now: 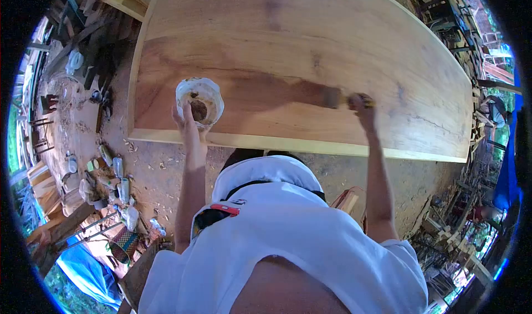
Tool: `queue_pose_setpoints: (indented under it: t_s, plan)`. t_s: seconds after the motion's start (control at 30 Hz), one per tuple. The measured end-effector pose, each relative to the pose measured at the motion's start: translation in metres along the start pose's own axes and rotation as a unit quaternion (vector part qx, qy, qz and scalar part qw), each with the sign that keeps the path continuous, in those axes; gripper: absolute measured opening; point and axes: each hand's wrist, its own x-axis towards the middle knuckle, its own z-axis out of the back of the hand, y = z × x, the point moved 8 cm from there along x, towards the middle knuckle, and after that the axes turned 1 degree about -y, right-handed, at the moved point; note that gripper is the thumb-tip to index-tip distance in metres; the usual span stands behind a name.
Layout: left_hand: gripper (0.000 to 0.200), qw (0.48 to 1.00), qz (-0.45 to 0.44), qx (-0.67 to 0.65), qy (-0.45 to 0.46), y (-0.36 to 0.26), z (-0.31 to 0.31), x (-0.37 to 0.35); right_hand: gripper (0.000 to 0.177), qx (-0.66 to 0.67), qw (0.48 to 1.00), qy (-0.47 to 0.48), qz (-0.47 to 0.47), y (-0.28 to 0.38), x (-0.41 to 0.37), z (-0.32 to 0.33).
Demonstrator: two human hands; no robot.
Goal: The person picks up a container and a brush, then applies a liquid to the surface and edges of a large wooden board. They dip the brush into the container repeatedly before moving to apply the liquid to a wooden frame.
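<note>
My left hand (190, 124) grips a white bowl (215, 90) by its near side, thumb over the rim, with some brown stuff inside. In my right hand (362, 105) is a paintbrush (332, 97), its bristles on the wooden panel (266, 42) and blurred by motion. A darker, wet-looking streak (260, 89) runs across the wood from the bowl's side to the bristles. The rest of the wood toward the right and the far side is paler. Light edging frames the panel.
Bottles and cans (119, 172) litter the ground at left, near a woven basket (123, 243). Wood scraps (94, 42) are piled at the far left. A wooden piece (346, 201) lies by my right side. More lumber (451, 242) is stacked at right.
</note>
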Motion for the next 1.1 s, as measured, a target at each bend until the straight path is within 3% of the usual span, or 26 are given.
queue_pose_setpoints:
  t_s: [0.03, 0.07, 0.17, 0.2, 0.27, 0.33, 0.37, 0.47, 0.53, 0.63, 0.7, 0.83, 0.87, 0.9, 0.93, 1.0, 1.07, 1.1]
  plan:
    - [0.072, 1.000, 0.005, -0.005, -0.001, -0.004, -0.002, 0.004, 0.024, -0.072, 0.996, -0.021, 0.039, -0.018, 0.014, 0.036]
    - [0.072, 1.000, 0.009, -0.010, -0.002, -0.007, -0.002, 0.009, 0.027, -0.046, 0.995, -0.066, 0.064, -0.016, 0.016, 0.054]
    - [0.070, 1.000, -0.007, -0.021, -0.012, -0.017, 0.000, 0.019, 0.024, -0.421, 0.894, -0.129, 0.084, 0.022, 0.024, 0.053]
    - [0.070, 1.000, -0.008, -0.020, -0.013, -0.021, 0.000, 0.023, 0.024, -0.420, 0.895, -0.129, 0.084, 0.015, 0.032, 0.037]
    - [0.066, 1.000, -0.014, -0.004, -0.007, -0.029, -0.002, 0.025, 0.014, -0.405, 0.885, -0.127, 0.193, 0.006, 0.043, -0.017]
    - [0.066, 1.000, -0.028, 0.008, -0.011, -0.031, 0.004, 0.032, 0.020, -0.404, 0.890, -0.074, 0.199, 0.098, 0.010, -0.111]
    - [0.065, 0.999, -0.043, 0.018, -0.015, -0.035, 0.008, 0.036, 0.025, -0.440, 0.889, -0.020, 0.127, 0.120, 0.005, -0.150]
    - [0.064, 0.999, -0.035, 0.010, 0.000, -0.045, 0.008, 0.035, 0.020, -0.320, 0.913, 0.022, 0.253, 0.149, 0.002, -0.242]
    - [0.062, 0.999, -0.036, 0.014, -0.007, -0.046, 0.012, 0.043, 0.022, -0.190, 0.950, 0.046, 0.243, 0.159, 0.008, -0.288]
    - [0.059, 0.999, -0.043, 0.005, -0.017, -0.043, 0.013, 0.050, 0.024, -0.136, 0.965, 0.117, 0.189, 0.153, 0.025, -0.327]
    - [0.060, 0.999, -0.020, -0.005, -0.027, -0.042, 0.015, 0.053, 0.020, -0.041, 0.985, 0.130, 0.104, 0.126, 0.039, -0.332]
    - [0.062, 0.999, -0.004, -0.015, 0.028, -0.039, 0.008, 0.062, 0.021, -0.059, 0.994, 0.086, 0.013, 0.091, 0.059, -0.219]
    - [0.063, 0.999, -0.020, -0.012, 0.044, -0.033, 0.012, 0.074, 0.026, 0.057, 0.998, 0.036, 0.004, 0.035, 0.074, -0.177]
    - [0.063, 0.998, -0.035, -0.010, 0.059, -0.029, 0.011, 0.081, 0.025, 0.053, 0.998, -0.004, 0.031, 0.032, 0.075, -0.135]
    - [0.063, 0.998, -0.032, -0.013, 0.061, -0.029, 0.009, 0.082, 0.023, 0.074, 0.996, 0.007, -0.039, 0.021, 0.077, -0.094]
    - [0.063, 0.999, -0.009, -0.013, 0.041, -0.030, 0.006, 0.084, 0.020, -0.002, 0.999, -0.026, -0.031, 0.006, 0.081, -0.014]
    - [0.063, 0.999, 0.001, -0.020, 0.046, -0.033, 0.000, 0.084, 0.019, -0.033, 0.998, -0.041, -0.040, 0.007, 0.082, 0.014]
    - [0.063, 0.998, 0.009, -0.025, 0.049, -0.035, -0.002, 0.083, 0.018, -0.200, 0.976, -0.081, 0.007, 0.028, 0.082, 0.024]
